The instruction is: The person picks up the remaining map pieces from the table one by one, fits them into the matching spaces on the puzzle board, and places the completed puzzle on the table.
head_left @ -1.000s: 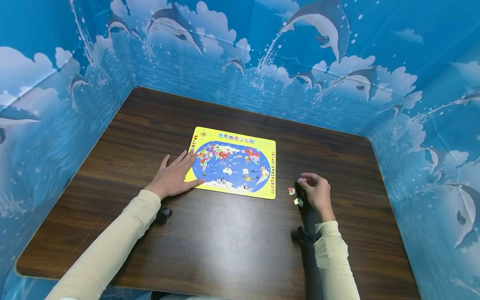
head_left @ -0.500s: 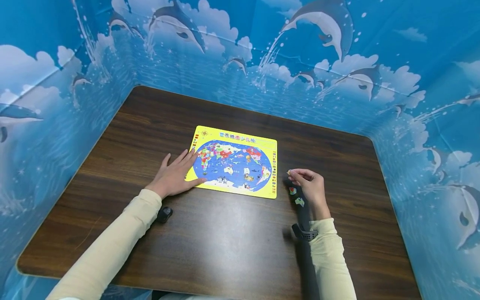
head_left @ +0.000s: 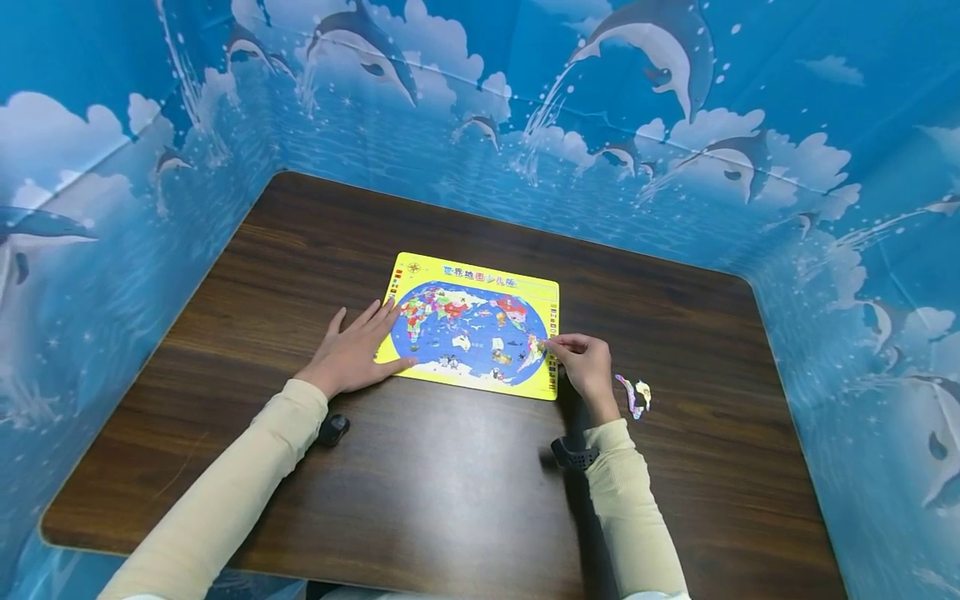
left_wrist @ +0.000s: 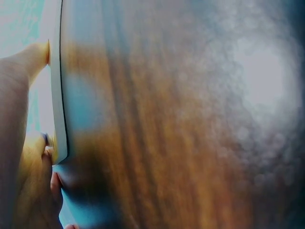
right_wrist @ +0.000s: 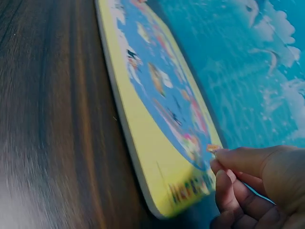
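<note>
A yellow-bordered world map puzzle board [head_left: 540, 387] lies flat on the dark wooden table. My left hand [head_left: 351, 348] rests on its left edge, fingers spread and straight; in the left wrist view that hand [left_wrist: 35, 183] shows only at the left side, along the board's edge. My right hand [head_left: 587, 367] is at the board's right border. Between its thumb and forefinger it pinches a small orange puzzle piece [right_wrist: 213, 148], close over the right end of the blue map oval. To the right of that hand lie loose puzzle pieces [head_left: 642, 392], white and purplish.
The brown table [head_left: 450, 475] stretches round the board. A blue dolphin-printed curtain [head_left: 525, 125] stands along the table's back and sides. Black devices sit at both wrists, one at the left wrist [head_left: 333, 429] and one strapped on the right wrist [head_left: 576, 455].
My right hand has moved left from beside the loose pieces to the board's right border, carrying the small puzzle piece. The left hand stays on the board's left edge.
</note>
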{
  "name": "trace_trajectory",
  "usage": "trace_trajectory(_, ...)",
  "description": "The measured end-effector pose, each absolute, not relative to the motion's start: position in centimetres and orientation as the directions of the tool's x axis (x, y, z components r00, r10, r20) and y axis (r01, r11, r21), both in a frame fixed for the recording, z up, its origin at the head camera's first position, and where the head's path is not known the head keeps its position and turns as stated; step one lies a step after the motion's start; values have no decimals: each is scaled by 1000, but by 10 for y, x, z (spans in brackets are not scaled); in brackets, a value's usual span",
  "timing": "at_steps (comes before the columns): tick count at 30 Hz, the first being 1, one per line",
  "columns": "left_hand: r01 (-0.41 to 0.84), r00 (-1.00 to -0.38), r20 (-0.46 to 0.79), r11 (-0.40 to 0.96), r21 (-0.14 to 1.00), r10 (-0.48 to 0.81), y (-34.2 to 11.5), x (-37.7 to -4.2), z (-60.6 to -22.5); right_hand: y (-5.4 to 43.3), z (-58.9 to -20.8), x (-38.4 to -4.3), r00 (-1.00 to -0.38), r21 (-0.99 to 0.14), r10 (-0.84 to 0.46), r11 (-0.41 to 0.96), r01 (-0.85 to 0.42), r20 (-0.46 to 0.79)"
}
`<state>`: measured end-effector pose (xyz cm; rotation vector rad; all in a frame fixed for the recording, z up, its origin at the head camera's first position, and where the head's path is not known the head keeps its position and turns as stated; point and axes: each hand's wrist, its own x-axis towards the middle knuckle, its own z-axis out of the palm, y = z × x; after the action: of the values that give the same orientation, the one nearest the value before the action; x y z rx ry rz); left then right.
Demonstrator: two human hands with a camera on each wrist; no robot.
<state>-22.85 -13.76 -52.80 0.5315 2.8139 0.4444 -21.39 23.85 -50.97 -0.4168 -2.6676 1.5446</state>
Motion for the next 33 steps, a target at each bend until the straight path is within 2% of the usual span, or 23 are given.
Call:
trace_trajectory(12, 314, -903, -184, 890, 331, 387, -134, -229, -523, 224, -510, -219, -962, -798, 266, 565, 211, -66)
trace_trajectory(27, 302, -901, -204, 890, 342, 384, -136, -231, -520, 225, -508, -224, -992, -698, 125, 709, 100, -15)
trace_trajectory(33, 298, -898, -213, 889, 347, 384, -136, -231, -516, 225, -505, -228, -994, -680, 112, 728, 91, -13)
